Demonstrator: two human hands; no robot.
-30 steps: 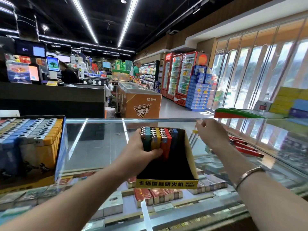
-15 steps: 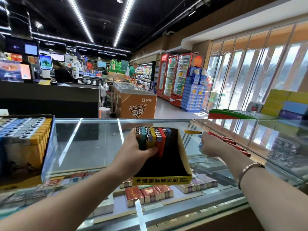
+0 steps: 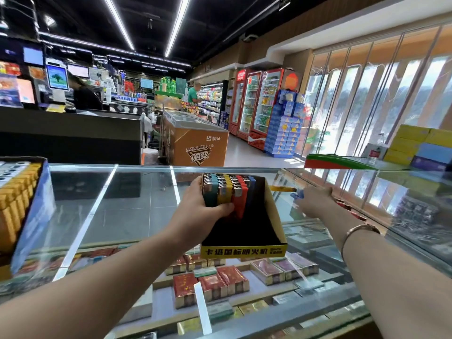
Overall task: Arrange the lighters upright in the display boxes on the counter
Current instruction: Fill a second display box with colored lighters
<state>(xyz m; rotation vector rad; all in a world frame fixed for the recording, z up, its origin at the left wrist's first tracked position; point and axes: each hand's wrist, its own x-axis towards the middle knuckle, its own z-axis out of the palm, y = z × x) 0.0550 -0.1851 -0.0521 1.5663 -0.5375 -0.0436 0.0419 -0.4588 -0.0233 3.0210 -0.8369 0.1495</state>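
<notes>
A black display box with a yellow front (image 3: 244, 252) stands on the glass counter (image 3: 117, 206). Upright lighters (image 3: 227, 189) in teal, yellow, red and blue fill its far end. My left hand (image 3: 198, 214) grips this block, thumb on its left side and fingers across its front. To the right of the box, my right hand (image 3: 315, 200) rests low on the glass and pinches a blue lighter (image 3: 297, 195). A yellow lighter (image 3: 283, 189) lies just beyond it. Several red lighters (image 3: 347, 207) lie past my right hand.
A second box (image 3: 36, 216) full of upright yellow and blue lighters stands at the counter's left end. Cigarette packs (image 3: 210, 285) fill the case under the glass. Stacked yellow and blue cartons (image 3: 415, 148) sit at the far right. A person stands behind the far till.
My right hand has dropped from above the box's right corner to the loose lighters on the glass and closed on a blue one. My left hand kept its hold on the lighters.
</notes>
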